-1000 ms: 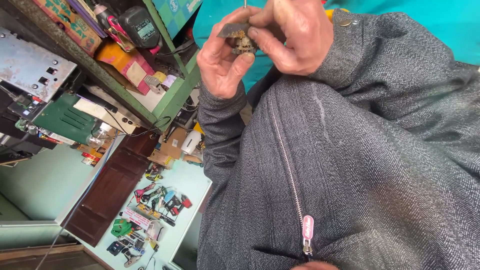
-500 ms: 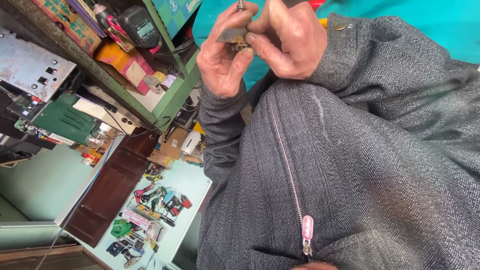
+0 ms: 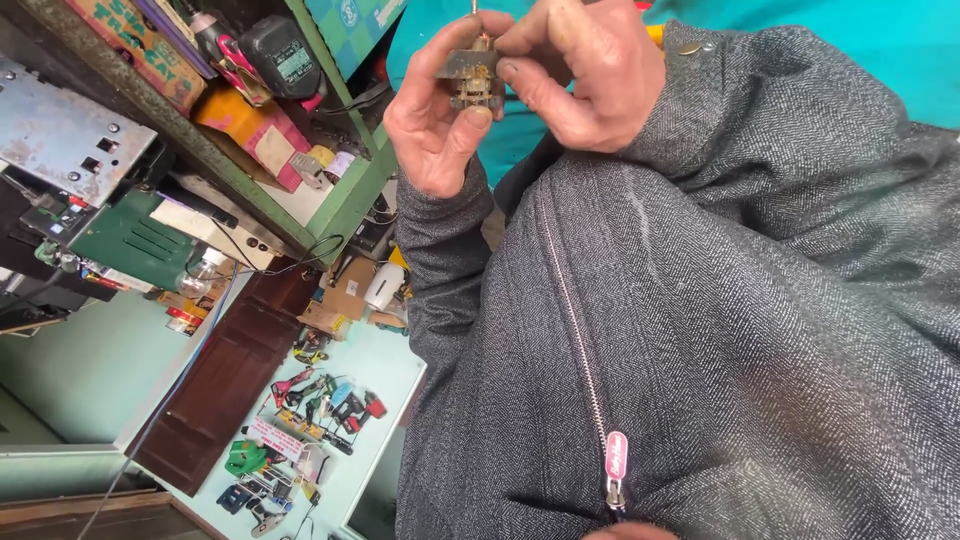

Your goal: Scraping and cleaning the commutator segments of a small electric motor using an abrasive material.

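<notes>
**Small metal part pinched between both hands, held high**

Nearest, a grey zipped jacket [image 3: 720, 330] fills the view. Above it, the left hand [image 3: 440, 120] closes thumb and fingers round a small brass-coloured metal part [image 3: 468, 78], steadying it from below, seemingly for close work. The right hand [image 3: 585, 75] pinches its top. Beyond, a green shelf [image 3: 345, 195] holds a cordless drill [image 3: 262, 55] and boxes.
</notes>
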